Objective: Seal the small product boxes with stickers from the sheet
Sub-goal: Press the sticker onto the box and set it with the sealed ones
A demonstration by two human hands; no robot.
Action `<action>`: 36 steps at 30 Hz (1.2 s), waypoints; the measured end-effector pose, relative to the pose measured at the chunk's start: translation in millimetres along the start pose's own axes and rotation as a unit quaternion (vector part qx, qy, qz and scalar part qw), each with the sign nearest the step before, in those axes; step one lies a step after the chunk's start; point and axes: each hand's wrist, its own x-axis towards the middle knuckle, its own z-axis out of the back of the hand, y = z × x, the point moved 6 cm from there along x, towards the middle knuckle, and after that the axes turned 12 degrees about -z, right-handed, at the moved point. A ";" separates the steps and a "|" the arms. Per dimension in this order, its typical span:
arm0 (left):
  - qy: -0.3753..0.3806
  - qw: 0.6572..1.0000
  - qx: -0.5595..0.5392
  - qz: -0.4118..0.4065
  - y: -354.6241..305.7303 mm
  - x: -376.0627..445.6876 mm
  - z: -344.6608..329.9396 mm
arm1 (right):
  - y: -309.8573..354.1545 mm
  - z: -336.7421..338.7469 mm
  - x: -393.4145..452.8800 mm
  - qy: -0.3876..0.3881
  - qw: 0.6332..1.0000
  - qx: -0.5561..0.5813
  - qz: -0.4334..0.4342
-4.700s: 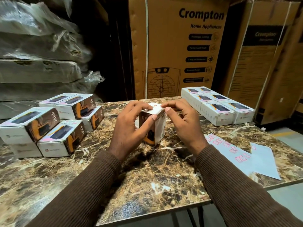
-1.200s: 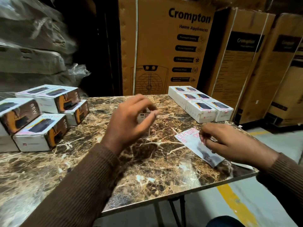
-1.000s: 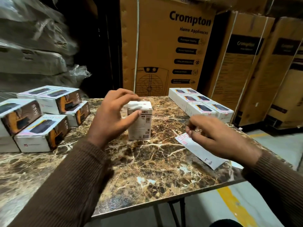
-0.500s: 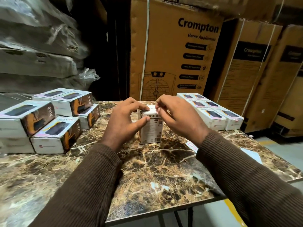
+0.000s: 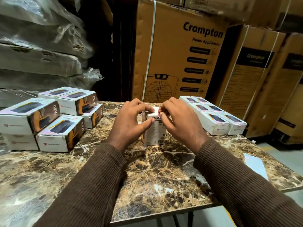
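Note:
A small white product box (image 5: 155, 133) stands upright at the middle of the marble table (image 5: 155, 174). My left hand (image 5: 129, 123) grips its upper left side, thumb on the front face and fingers over the top. My right hand (image 5: 178, 122) is at the box's top right edge, thumb and fingertips pinching at the flap; a small pink-edged sticker shows at the thumb tip. The sticker sheet (image 5: 255, 166) lies flat near the table's right edge, partly hidden by my right sleeve.
Several white boxes (image 5: 54, 118) are stacked at the left of the table. A row of white boxes (image 5: 213, 117) lies at the back right. Large brown cartons (image 5: 180, 63) stand behind the table. Plastic-wrapped bundles (image 5: 41, 51) are piled at the left.
My right hand left the sticker sheet and came to the top of the upright box. My left hand stays on the box. The view shifted slightly.

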 end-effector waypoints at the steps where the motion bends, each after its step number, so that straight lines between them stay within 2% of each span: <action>1: 0.000 1.000 -0.001 0.000 0.1 0.0 -0.3 | 0.0 -0.8 -0.7 -0.003 1.000 0.001 -0.003; 12: -0.001 1.000 0.005 -0.003 0.0 0.6 -0.1 | -0.1 -5.7 -4.1 -0.026 0.999 0.025 -0.013; 36: 0.004 1.000 0.006 0.001 1.9 -0.5 -0.7 | -3.8 -4.2 -8.7 -0.047 0.997 0.059 0.022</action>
